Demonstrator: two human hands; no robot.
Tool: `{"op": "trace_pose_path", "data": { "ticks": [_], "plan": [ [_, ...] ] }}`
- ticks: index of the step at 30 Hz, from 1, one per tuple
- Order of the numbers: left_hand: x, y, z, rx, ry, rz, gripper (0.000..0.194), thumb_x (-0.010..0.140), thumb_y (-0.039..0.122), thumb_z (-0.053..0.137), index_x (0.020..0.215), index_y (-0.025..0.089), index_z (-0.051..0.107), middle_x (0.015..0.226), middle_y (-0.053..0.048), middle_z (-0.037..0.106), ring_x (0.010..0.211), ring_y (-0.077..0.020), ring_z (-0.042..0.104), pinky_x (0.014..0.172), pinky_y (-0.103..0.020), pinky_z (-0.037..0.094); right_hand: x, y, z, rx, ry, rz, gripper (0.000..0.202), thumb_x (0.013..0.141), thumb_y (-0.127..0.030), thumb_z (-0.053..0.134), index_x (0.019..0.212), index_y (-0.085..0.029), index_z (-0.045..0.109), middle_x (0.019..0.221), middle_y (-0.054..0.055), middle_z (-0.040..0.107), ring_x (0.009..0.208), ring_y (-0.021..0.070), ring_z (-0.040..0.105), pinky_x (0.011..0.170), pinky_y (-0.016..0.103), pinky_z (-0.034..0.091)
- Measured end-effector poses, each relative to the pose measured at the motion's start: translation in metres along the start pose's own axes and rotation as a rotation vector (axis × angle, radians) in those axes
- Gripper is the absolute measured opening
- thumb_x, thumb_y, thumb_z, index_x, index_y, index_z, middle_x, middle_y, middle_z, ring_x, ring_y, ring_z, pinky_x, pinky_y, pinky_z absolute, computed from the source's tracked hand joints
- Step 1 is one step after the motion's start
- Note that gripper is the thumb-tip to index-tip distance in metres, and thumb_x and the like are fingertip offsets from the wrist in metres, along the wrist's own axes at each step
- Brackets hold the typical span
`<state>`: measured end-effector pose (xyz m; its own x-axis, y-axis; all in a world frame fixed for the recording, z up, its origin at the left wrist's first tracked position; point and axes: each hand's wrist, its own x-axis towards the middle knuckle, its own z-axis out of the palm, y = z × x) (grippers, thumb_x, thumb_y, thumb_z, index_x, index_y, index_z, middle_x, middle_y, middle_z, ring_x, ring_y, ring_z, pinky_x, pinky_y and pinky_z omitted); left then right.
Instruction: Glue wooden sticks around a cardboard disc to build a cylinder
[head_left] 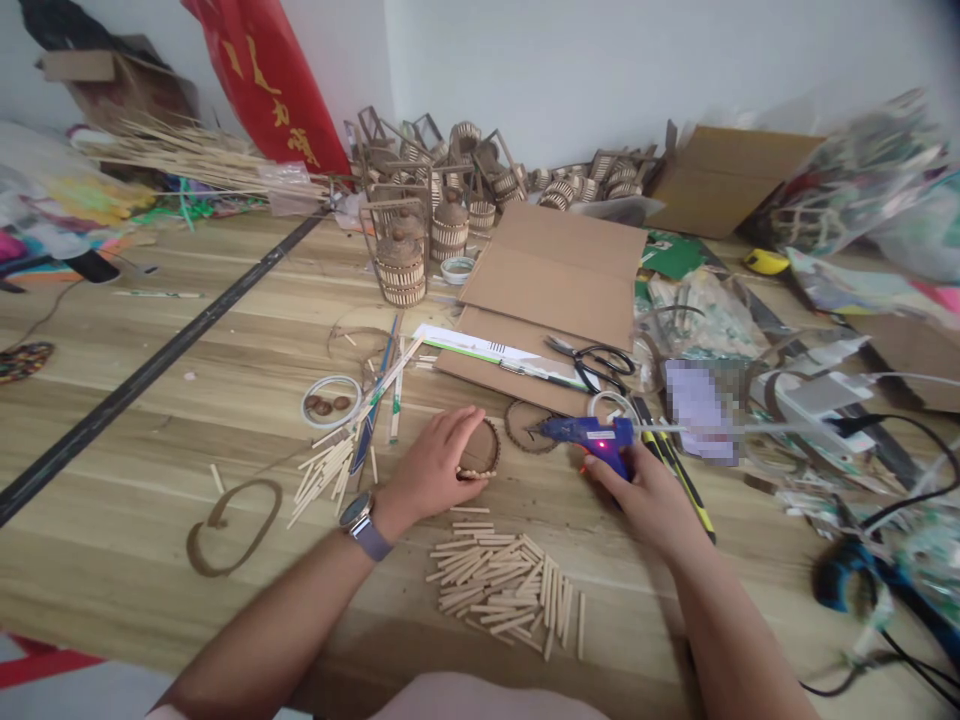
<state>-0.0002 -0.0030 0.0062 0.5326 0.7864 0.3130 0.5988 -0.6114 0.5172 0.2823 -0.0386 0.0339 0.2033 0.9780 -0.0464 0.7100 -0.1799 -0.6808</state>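
From afar, I have the left hand (435, 465) clasping a ring (496, 455), apparently to steady it, the right hand (651, 497) gripping a glue gun (598, 436) pointed ringward, and sticks (499, 582) just nearer me than the ring, probably for easy reach.

The left hand (429, 468) hides part of the small ring (496, 453), while the pixelated purple object (699, 410), perhaps a phone, is unreadable.
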Motion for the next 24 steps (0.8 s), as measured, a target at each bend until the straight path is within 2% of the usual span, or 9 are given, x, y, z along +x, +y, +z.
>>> {"op": "trace_pose_path", "data": {
  "ticks": [3,9,13,17,24],
  "plan": [
    [0.0,0.004,-0.001,0.061,-0.014,0.024,0.076,0.079,0.023,0.07,0.144,0.017,0.031,0.145,-0.018,0.044,0.135,-0.0333,0.041,0.113,-0.053,0.035,-0.005,-0.003,-0.002,0.205,-0.08,-0.018,0.032,0.075,-0.05,0.061,0.085,-0.02,0.061,0.07,0.003,0.064,0.059,0.018,0.056,0.053,0.029,0.044],
    [0.0,0.008,-0.003,0.131,-0.041,0.054,0.077,0.078,0.021,0.071,0.144,0.016,0.031,0.149,-0.02,0.039,0.139,-0.0333,0.037,0.114,-0.052,0.034,-0.015,-0.021,-0.001,0.13,-0.225,-0.071,0.031,0.075,-0.051,0.061,0.073,-0.02,0.065,0.057,0.0,0.058,0.052,0.0159,0.05,0.048,0.027,0.041],
    [-0.002,0.006,-0.001,0.199,-0.023,0.12,0.077,0.081,0.023,0.069,0.145,0.015,0.028,0.15,-0.021,0.038,0.139,-0.0341,0.036,0.114,-0.054,0.034,-0.019,-0.031,0.001,0.087,-0.223,-0.187,0.029,0.078,-0.047,0.059,0.079,-0.019,0.067,0.064,0.002,0.064,0.059,0.0184,0.057,0.054,0.027,0.046],
    [-0.003,0.006,0.0,0.266,0.007,0.176,0.077,0.083,0.027,0.068,0.146,0.013,0.025,0.15,-0.023,0.036,0.14,-0.0354,0.035,0.113,-0.054,0.034,-0.024,-0.033,0.005,0.032,-0.224,-0.238,0.029,0.081,-0.045,0.056,0.086,-0.02,0.067,0.069,0.003,0.068,0.063,0.02,0.061,0.057,0.028,0.048],
    [-0.004,0.006,-0.001,0.303,0.018,0.2,0.071,0.09,0.036,0.061,0.147,0.013,0.025,0.15,-0.023,0.036,0.139,-0.0361,0.036,0.113,-0.054,0.035,-0.029,-0.041,0.007,-0.043,-0.254,-0.262,0.028,0.082,-0.044,0.052,0.077,-0.02,0.066,0.064,0.003,0.068,0.058,0.0206,0.062,0.055,0.028,0.047]
  ]
}}
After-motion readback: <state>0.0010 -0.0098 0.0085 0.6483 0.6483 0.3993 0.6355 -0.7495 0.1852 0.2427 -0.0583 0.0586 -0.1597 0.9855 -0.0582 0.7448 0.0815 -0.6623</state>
